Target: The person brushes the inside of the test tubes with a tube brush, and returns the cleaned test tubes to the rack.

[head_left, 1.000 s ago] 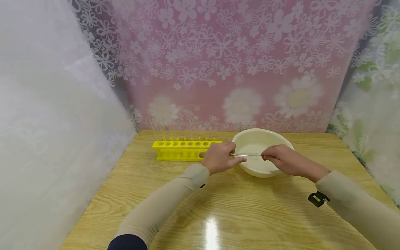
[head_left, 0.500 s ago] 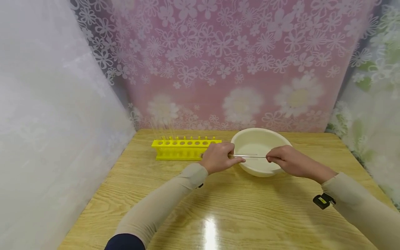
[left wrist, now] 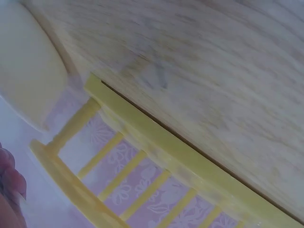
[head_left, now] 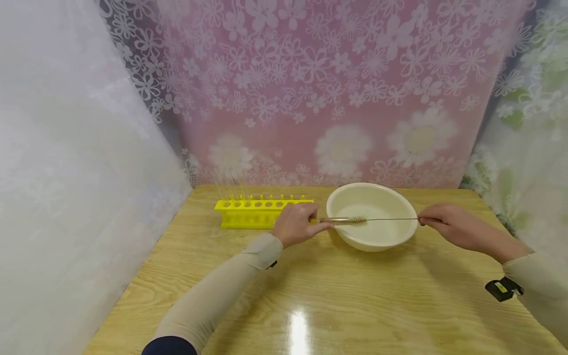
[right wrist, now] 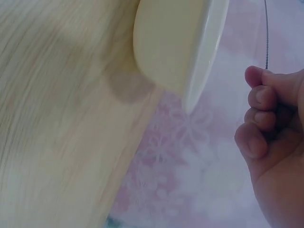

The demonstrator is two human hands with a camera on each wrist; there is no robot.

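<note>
In the head view my left hand (head_left: 296, 224) grips a clear glass test tube (head_left: 336, 221), held sideways with its mouth toward the right. A test tube brush (head_left: 358, 220) with pale bristles lies in line with the tube, its bristles at the mouth end and partly inside. My right hand (head_left: 457, 227) pinches the far end of the brush's thin twisted wire between thumb and forefinger; the right wrist view shows this wire (right wrist: 267, 47) rising from the fingertips. Both the tube and the brush are above a cream basin (head_left: 372, 242). Only some left fingers (left wrist: 12, 178) show in the left wrist view.
A yellow test tube rack (head_left: 248, 209) stands left of the basin, near the left hand. Several clear test tubes (head_left: 232, 186) stand at its left end. Behind the wooden table (head_left: 337, 301) hangs a pink flowered curtain (head_left: 284, 123), with pale sheets at both sides.
My right hand has moved right, drawing the brush most of the way out of the test tube so its bristles now show at the mouth. My left hand has shifted slightly left with the tube.
</note>
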